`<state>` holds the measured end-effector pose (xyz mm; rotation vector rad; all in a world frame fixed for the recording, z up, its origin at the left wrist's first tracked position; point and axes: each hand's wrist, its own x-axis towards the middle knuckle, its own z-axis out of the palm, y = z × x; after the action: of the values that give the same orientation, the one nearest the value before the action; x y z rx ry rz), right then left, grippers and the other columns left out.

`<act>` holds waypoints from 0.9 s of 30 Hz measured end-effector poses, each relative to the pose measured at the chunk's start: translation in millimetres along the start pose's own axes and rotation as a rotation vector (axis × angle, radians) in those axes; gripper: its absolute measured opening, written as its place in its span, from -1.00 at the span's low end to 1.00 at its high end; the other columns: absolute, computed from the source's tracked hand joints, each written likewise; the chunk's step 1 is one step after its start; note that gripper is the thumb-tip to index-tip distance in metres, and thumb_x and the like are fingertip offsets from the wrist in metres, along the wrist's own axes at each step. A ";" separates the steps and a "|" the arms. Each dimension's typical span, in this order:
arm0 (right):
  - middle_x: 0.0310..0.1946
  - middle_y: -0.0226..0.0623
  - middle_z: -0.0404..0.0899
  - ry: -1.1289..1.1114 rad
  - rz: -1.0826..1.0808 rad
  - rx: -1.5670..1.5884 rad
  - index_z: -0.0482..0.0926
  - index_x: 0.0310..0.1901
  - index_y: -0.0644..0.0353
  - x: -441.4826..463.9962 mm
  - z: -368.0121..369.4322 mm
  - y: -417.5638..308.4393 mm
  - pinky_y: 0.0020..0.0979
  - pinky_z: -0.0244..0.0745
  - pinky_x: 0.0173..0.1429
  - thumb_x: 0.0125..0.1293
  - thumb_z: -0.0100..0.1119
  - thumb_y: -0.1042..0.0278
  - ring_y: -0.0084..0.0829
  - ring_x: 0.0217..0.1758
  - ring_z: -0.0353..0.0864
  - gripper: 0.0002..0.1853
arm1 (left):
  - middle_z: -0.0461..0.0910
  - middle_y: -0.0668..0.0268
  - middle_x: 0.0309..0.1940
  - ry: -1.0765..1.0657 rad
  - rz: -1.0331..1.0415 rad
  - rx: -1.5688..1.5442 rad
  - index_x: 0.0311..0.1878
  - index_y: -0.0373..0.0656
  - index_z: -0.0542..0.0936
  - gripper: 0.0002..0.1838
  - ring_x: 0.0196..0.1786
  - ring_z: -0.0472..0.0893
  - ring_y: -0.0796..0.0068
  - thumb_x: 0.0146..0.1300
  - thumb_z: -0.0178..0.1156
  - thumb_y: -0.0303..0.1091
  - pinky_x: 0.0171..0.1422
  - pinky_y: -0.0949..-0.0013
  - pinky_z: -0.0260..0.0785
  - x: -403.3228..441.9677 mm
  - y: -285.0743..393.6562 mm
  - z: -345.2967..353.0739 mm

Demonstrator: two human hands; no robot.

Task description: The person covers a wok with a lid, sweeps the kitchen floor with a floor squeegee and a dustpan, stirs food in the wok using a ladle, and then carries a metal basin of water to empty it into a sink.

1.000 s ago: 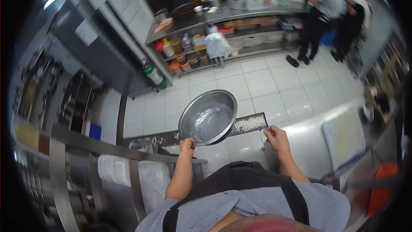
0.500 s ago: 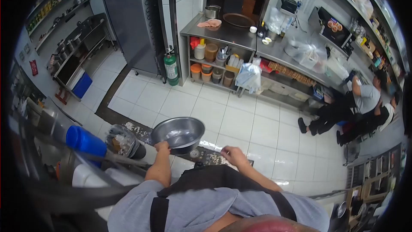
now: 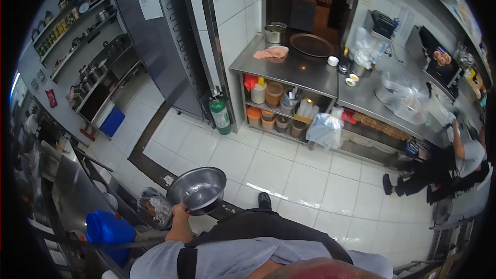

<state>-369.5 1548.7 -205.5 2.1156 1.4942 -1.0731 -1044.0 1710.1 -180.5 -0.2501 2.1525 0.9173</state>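
A large stainless steel mixing bowl is held by its rim in my left hand, on the near side. The bowl tilts a little and its inside shows shiny metal. Beneath it runs a dark drain strip with white scraps on it. Just left of the bowl stands a lined trash bin with pale waste in it. My right hand is out of view, hidden below the shoulder and apron.
A blue plastic drum stands at lower left. Ahead are a steel counter with shelved tubs, a green gas cylinder and a tall grey fridge. At the right, people stand by the counter. The tiled floor looks wet.
The bowl and my left hand have shifted left and lower in view. My right hand has gone out of sight. A black shoe now shows in front as my body turns and steps.
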 end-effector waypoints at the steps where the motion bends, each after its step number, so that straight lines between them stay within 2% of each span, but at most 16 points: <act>1: -0.42 -0.01 0.59 0.028 -0.028 0.002 0.58 -0.43 0.17 23.7 -19.2 -11.8 -0.14 0.48 -0.24 0.10 0.05 0.22 -0.06 -0.32 0.59 -0.79 | 0.48 -0.06 -0.44 0.109 -0.022 -0.088 -0.33 -0.46 0.46 -0.86 -0.64 0.42 0.26 0.06 0.02 -0.58 -0.65 0.12 0.29 -4.9 8.8 0.5; 2: -0.42 -0.02 0.59 0.066 -0.064 0.012 0.58 -0.43 0.17 49.1 -41.4 -27.5 -0.13 0.48 -0.24 0.10 0.05 0.22 -0.06 -0.32 0.59 -0.79 | 0.48 -0.06 -0.44 0.138 -0.021 -0.085 -0.33 -0.46 0.46 -0.86 -0.64 0.42 0.26 0.06 0.02 -0.58 -0.65 0.12 0.29 8.2 24.5 -2.8; 4: -0.41 -0.02 0.59 0.143 -0.155 0.018 0.58 -0.43 0.17 102.9 -94.8 -67.3 -0.13 0.48 -0.23 0.10 0.05 0.22 -0.06 -0.32 0.59 -0.78 | 0.49 -0.07 -0.40 0.005 -0.018 0.011 -0.29 -0.47 0.47 -0.81 -0.59 0.47 0.19 0.11 -0.01 -0.50 -0.58 0.03 0.38 32.2 31.0 -19.3; 6: -0.41 -0.02 0.59 0.198 -0.261 0.024 0.58 -0.43 0.17 155.1 -152.7 -121.8 -0.13 0.48 -0.23 0.10 0.05 0.21 -0.06 -0.32 0.59 -0.78 | 0.53 -0.10 -0.33 0.048 -0.048 0.168 -0.24 -0.49 0.49 -0.76 -0.49 0.55 -0.02 0.12 -0.04 -0.48 -0.49 -0.09 0.44 65.5 29.4 -30.0; 7: -0.41 -0.02 0.59 0.213 -0.314 0.032 0.58 -0.43 0.17 179.2 -181.8 -153.7 -0.13 0.48 -0.23 0.10 0.05 0.21 -0.06 -0.32 0.59 -0.78 | 0.47 0.00 -0.44 0.054 -0.055 -0.185 -0.16 -0.39 0.44 -0.74 -0.52 0.51 0.10 0.07 -0.05 -0.49 -0.60 -0.04 0.35 79.0 19.5 -35.6; 9: -0.41 -0.02 0.59 0.221 -0.422 0.036 0.58 -0.42 0.17 221.5 -232.3 -221.1 -0.13 0.48 -0.23 0.10 0.05 0.21 -0.06 -0.31 0.59 -0.78 | 0.49 -0.04 -0.37 0.229 -0.045 -0.159 -0.09 -0.42 0.42 -0.68 -0.50 0.54 0.04 0.05 -0.05 -0.52 -0.62 0.02 0.35 -8.5 52.6 -29.4; 10: -0.41 -0.02 0.59 0.212 -0.476 0.028 0.58 -0.42 0.17 239.1 -252.3 -257.0 -0.13 0.48 -0.23 0.10 0.05 0.21 -0.06 -0.31 0.59 -0.78 | 0.50 -0.07 -0.34 0.278 -0.031 -0.297 -0.05 -0.45 0.40 -0.63 -0.54 0.51 0.04 0.02 -0.03 -0.55 -0.65 0.06 0.32 -7.2 49.7 -29.0; 12: -0.41 -0.02 0.59 0.180 -0.570 0.005 0.59 -0.42 0.17 266.8 -279.0 -326.3 -0.13 0.48 -0.23 0.10 0.05 0.20 -0.06 -0.31 0.59 -0.78 | 0.49 -0.01 -0.45 0.298 -0.089 -0.336 -0.21 -0.46 0.43 -0.74 -0.61 0.49 0.16 -0.02 0.00 -0.60 -0.68 0.15 0.29 -0.6 47.9 -33.1; 14: -0.41 -0.02 0.59 0.136 -0.659 -0.040 0.59 -0.42 0.17 287.6 -291.0 -388.2 -0.13 0.48 -0.22 0.11 0.05 0.20 -0.06 -0.31 0.59 -0.78 | 0.48 0.05 -0.55 0.310 -0.127 -0.384 -0.36 -0.46 0.46 -0.85 -0.67 0.47 0.28 -0.07 0.03 -0.64 -0.71 0.24 0.26 4.1 48.3 -36.8; 20: -0.41 -0.03 0.59 0.006 -0.780 -0.222 0.59 -0.41 0.17 312.7 -267.0 -513.7 -0.13 0.47 -0.22 0.11 0.05 0.19 -0.06 -0.30 0.59 -0.77 | 0.46 0.06 -0.57 0.310 -0.159 -0.429 -0.40 -0.46 0.45 -0.88 -0.68 0.44 0.30 -0.07 -0.01 -0.68 -0.72 0.23 0.18 51.8 99.8 -50.8; 22: -0.41 -0.03 0.59 -0.030 -0.781 -0.285 0.59 -0.41 0.17 313.3 -255.5 -539.7 -0.13 0.47 -0.22 0.11 0.05 0.19 -0.06 -0.30 0.59 -0.77 | 0.48 0.04 -0.54 0.416 -0.195 -0.373 -0.29 -0.47 0.46 -0.79 -0.69 0.44 0.31 -0.07 0.02 -0.65 -0.73 0.23 0.20 58.6 141.5 -47.6; 24: -0.41 -0.03 0.59 -0.057 -0.772 -0.324 0.59 -0.41 0.17 316.6 -248.1 -561.2 -0.13 0.47 -0.21 0.11 0.05 0.18 -0.06 -0.30 0.59 -0.77 | 0.49 0.08 -0.51 0.303 -0.130 -0.422 -0.23 -0.47 0.46 -0.74 -0.64 0.47 0.31 -0.08 0.05 -0.62 -0.71 0.24 0.23 102.0 154.1 -49.5; 26: -0.41 -0.03 0.59 -0.068 -0.747 -0.346 0.59 -0.41 0.16 320.4 -244.8 -581.2 -0.13 0.47 -0.21 0.11 0.05 0.18 -0.06 -0.30 0.59 -0.77 | 0.49 0.09 -0.56 0.410 0.030 -0.451 -0.36 -0.47 0.49 -0.83 -0.69 0.48 0.25 -0.11 0.06 -0.65 -0.78 0.22 0.29 132.1 180.7 -44.3; 27: -0.41 -0.03 0.59 -0.071 -0.733 -0.352 0.59 -0.41 0.16 323.3 -244.1 -590.5 -0.13 0.47 -0.21 0.11 0.05 0.18 -0.06 -0.30 0.59 -0.76 | 0.51 0.09 -0.52 0.360 0.010 -0.519 -0.35 -0.45 0.49 -0.81 -0.66 0.50 0.24 -0.12 0.06 -0.64 -0.76 0.22 0.29 146.7 198.9 -44.8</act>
<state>-759.2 2149.3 -197.0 1.2924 2.2965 -0.9739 -1258.5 1839.2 -160.1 -0.7057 2.1920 1.5254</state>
